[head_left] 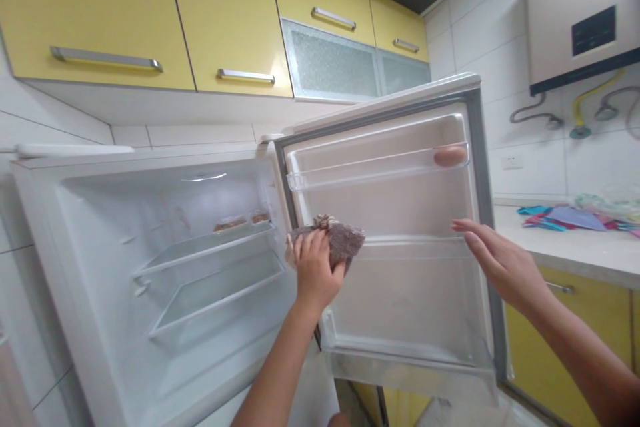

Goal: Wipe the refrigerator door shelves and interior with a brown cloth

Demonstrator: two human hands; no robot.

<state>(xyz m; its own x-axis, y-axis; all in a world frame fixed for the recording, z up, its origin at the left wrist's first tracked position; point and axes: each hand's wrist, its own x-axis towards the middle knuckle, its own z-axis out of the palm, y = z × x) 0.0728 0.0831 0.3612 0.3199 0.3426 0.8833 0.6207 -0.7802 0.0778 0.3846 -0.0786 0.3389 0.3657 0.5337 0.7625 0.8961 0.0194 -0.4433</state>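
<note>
A white fridge [75,227] stands open, its door [400,280] swung out to the right. My left hand [316,273] presses a brown-grey cloth [345,240] against the inner side of the door, near the hinge and a door shelf rail. My right hand [495,257] is flat with fingers apart, touching the door's outer edge. A single egg [450,156] lies in the top door shelf [350,173].
Glass shelves [210,247] inside the fridge hold a small tray of food [240,220] at the back. Yellow cabinets [210,13] hang above. A countertop [575,247] at right carries coloured cloths [565,219]. A wall heater [580,13] with hoses hangs at upper right.
</note>
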